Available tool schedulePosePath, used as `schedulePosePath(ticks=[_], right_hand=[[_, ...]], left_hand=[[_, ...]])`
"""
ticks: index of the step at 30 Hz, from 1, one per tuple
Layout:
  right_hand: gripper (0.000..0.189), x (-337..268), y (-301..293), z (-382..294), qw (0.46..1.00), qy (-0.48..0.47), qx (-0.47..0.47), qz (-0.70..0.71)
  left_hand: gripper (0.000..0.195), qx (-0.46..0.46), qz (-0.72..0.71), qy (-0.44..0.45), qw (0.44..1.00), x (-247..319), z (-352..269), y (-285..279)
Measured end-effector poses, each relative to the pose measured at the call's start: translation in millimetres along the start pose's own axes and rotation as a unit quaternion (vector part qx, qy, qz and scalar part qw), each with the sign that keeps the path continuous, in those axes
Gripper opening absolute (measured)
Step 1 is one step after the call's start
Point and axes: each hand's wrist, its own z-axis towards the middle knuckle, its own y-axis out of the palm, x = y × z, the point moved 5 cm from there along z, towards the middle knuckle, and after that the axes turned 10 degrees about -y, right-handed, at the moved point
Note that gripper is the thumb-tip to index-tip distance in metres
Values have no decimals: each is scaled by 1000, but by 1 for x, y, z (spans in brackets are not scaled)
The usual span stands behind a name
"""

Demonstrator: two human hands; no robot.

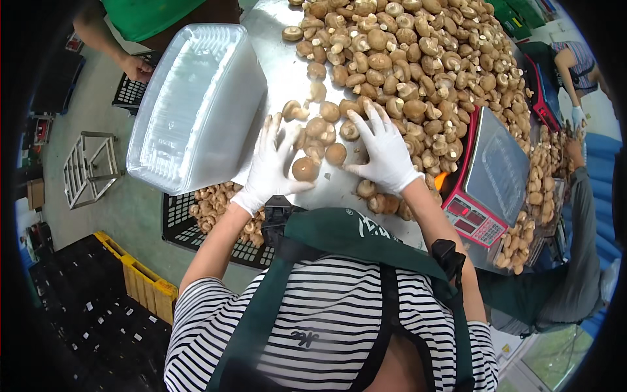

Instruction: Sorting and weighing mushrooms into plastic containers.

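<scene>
My left hand [273, 164], in a white glove, rests with fingers spread at the left of several loose shiitake mushrooms [316, 128] on a metal table [338, 188]. Its fingertips come close to or touch a few caps. On the other side, my right hand [384, 149], gloved too, has its fingers apart at the edge of a large mushroom heap [416, 59]; its fingertips overlap caps there. Neither hand is closed around a mushroom. A tall stack of clear plastic trays [196, 108] stands left of my left hand.
A red scale [494, 171] with a metal plate stands at the right, beside trays of mushrooms [519, 240]. Below the table's left edge is a black crate [179, 215] holding mushrooms. Co-workers' arms show at the upper left [103, 39] and right [583, 210].
</scene>
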Motion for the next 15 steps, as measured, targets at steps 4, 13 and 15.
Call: schedulePosePath(ticks=[4, 13, 15], right_hand=[[104, 8, 12, 28, 994, -58, -18, -87], [101, -9, 16, 48, 995, -39, 16, -88], [101, -8, 21, 40, 997, 17, 9, -74]], left_hand=[[116, 8, 28, 1, 1000, -8, 7, 13], [107, 83, -73, 10, 994, -8, 57, 18], [107, 90, -128, 7, 988, -6, 60, 19]])
